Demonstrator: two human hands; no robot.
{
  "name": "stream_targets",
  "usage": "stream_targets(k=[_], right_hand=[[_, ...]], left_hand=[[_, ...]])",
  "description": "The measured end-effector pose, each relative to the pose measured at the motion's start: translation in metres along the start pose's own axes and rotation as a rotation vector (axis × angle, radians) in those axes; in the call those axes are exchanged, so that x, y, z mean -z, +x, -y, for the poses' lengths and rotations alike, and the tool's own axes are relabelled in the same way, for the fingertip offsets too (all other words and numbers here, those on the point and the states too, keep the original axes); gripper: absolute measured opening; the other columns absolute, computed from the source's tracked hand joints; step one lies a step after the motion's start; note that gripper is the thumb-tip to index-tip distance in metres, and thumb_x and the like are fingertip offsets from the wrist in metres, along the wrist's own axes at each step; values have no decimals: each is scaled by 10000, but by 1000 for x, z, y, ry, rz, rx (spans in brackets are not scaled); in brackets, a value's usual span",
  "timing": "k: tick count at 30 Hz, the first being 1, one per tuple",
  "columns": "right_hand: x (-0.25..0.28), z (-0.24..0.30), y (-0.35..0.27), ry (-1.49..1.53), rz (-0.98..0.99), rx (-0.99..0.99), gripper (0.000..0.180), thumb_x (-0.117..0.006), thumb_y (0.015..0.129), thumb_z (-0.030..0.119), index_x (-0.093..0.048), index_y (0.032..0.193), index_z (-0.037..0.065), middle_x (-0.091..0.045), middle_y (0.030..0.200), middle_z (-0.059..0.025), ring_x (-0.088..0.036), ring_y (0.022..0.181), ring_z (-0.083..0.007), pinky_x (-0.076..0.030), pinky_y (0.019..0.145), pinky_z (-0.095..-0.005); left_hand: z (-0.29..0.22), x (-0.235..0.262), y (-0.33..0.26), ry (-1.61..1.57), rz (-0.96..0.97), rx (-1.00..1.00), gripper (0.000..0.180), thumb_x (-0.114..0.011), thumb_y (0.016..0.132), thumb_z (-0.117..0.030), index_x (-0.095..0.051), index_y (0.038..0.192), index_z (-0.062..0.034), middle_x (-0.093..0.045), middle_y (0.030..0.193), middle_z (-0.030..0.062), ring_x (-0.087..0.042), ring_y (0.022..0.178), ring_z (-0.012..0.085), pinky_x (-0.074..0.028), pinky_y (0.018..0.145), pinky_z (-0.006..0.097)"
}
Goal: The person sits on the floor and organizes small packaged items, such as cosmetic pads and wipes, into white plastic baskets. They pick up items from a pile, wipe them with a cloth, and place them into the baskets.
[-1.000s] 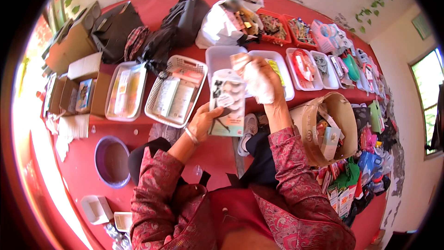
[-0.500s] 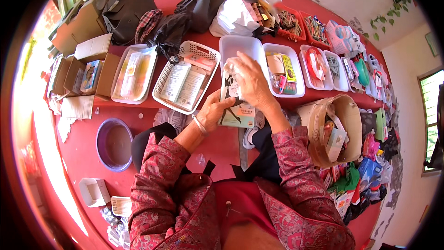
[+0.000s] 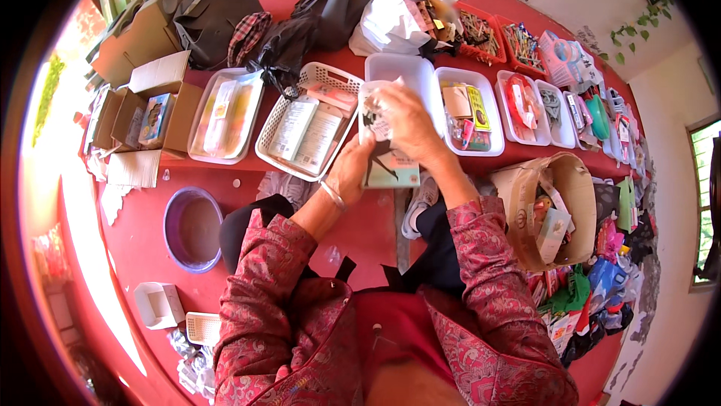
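Note:
A flat packet (image 3: 394, 169), mint-coloured low down and printed with dark legs, is held upright in front of a white plastic bin (image 3: 399, 66). My left hand (image 3: 351, 169), a bangle on its wrist, grips the packet's left edge with the thumb on its face. Across the upper part lies my right hand (image 3: 409, 122), its fingers bent and closed near the top. Something pale and crumpled shows at those fingertips, too blurred to name. Left of the hands is a white perforated basket (image 3: 264, 152) of printed packets; to the right, a white tray (image 3: 492, 152) holds small boxes.
A cardboard box (image 3: 191, 117) and a tray with a clear lid (image 3: 197, 132) stand left on the red table. Bags (image 3: 390, 19) and red baskets (image 3: 492, 57) line the back. Below are a purple basin (image 3: 173, 229) and an open carton (image 3: 578, 196).
The whole view has shifted slightly, so things appear further right. My right hand has moved a little over the packet's upper part. My left hand keeps its grip.

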State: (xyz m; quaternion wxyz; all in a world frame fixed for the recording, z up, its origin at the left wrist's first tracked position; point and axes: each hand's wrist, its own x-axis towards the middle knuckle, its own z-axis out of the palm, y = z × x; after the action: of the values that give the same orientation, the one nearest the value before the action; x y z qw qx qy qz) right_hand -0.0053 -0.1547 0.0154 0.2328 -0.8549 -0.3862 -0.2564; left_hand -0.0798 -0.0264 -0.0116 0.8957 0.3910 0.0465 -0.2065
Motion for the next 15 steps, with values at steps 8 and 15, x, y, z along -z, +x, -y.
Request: stream_targets(k=[8,15], right_hand=[[3,84,-12,230,191,81,376,-441,719,-26,-549,1077,14,-501,1173,-171,-433,1165,-313,-309,1023,-381],[63,46,-23,513,152,-705,201,-435,766,-4,-592,890,0,-628,835,-89,-609,748,-141,-488,690,-272]], left_hand=[[-20,63,21,-647,202,-47,467,-431,879,-472,-502,1119,-78,-602,984,86,-591,854,231,-491,797,419],[-49,39,14,-551,-118,-251,397,-362,937,-338,-437,1183,-36,-529,1171,136,-523,1069,291,-395,948,452]])
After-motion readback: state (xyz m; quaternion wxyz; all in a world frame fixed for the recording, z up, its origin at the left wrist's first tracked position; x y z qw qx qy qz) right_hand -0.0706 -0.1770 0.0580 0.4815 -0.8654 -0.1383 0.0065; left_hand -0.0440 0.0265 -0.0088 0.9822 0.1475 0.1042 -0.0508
